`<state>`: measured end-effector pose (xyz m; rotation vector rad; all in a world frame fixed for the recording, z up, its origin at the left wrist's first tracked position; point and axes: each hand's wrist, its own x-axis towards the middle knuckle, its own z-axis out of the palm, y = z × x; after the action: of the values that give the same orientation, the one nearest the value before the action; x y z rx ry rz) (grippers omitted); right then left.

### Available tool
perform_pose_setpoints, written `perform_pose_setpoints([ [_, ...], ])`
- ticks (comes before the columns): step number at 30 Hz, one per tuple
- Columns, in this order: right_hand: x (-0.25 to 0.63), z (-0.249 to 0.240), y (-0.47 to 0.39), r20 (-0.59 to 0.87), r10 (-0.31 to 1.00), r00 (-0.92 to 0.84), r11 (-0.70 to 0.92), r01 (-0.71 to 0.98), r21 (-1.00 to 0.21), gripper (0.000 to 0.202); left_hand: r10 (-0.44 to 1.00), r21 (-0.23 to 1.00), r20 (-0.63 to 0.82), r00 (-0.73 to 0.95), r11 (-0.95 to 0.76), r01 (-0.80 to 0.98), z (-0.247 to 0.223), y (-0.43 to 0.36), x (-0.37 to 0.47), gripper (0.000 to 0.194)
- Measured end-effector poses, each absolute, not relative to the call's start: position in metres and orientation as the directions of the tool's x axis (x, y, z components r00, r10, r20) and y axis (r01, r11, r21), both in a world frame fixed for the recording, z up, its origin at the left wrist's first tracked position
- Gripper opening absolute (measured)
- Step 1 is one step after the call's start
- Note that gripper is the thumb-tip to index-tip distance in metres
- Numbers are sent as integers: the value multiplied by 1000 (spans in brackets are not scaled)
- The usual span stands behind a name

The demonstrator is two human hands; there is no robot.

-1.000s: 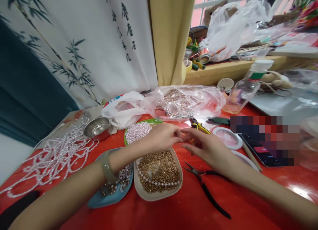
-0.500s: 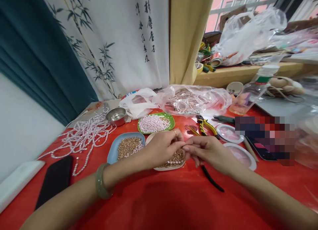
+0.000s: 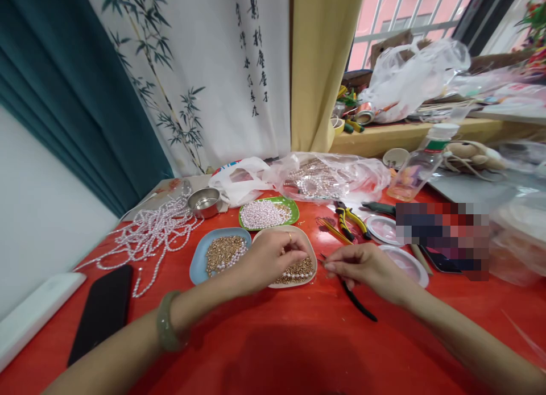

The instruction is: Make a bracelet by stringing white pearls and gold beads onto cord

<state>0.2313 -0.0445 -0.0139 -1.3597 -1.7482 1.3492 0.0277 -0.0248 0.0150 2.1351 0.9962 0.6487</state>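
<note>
One black slab (image 3: 102, 315) lies nearest on the red table (image 3: 273, 355), at eight o'clock from the left hand (image 3: 273, 258). Black-handled pliers (image 3: 359, 305) lie partly hidden by the right hand (image 3: 364, 265), whose fingers are pinched narrow. The left hand, at its nine, hangs over a cream tray (image 3: 306, 240) of gold beads (image 3: 301, 267), fingers curled, slightly parted. Whether either grips anything, I cannot tell. A blue tray (image 3: 198, 260) sits at the cream tray's nine, a green tray (image 3: 293, 211) at eleven.

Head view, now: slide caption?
Left hand at the cream tray of gold beads, right hand beside black-handled pliers, on a red table.
</note>
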Motion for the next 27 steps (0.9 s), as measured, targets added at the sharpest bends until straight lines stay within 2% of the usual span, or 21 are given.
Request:
perform_pose_setpoints([
  [2, 236, -22, -46, -187, 925, -331, -43, 398, -916, 22, 795, 732, 130, 592, -480, 484, 12, -24, 24, 13],
  [7, 229, -36, -49, -245, 869, -430, -69, 385, -920, 26, 820, 759, 107, 562, -432, 487, 8, -26, 21, 13],
  [14, 223, -47, -47, -224, 861, -456, -16, 416, -909, 19, 804, 769, 134, 580, -453, 451, 7, -30, 15, 12],
  [20, 218, -38, -48, -227, 857, -463, -7, 430, -903, 17, 834, 803, 99, 544, -390, 452, 5, -26, 11, 12],
  [24, 219, -17, -44, -329, 838, -436, -136, 417, -899, 20, 858, 854, 67, 509, -313, 416, 7, -25, 14, 11],
  [27, 215, -6, -38, -356, 826, -437, -207, 352, -913, 19, 820, 932, -34, 572, -181, 315, 7, -24, 19, 23],
])
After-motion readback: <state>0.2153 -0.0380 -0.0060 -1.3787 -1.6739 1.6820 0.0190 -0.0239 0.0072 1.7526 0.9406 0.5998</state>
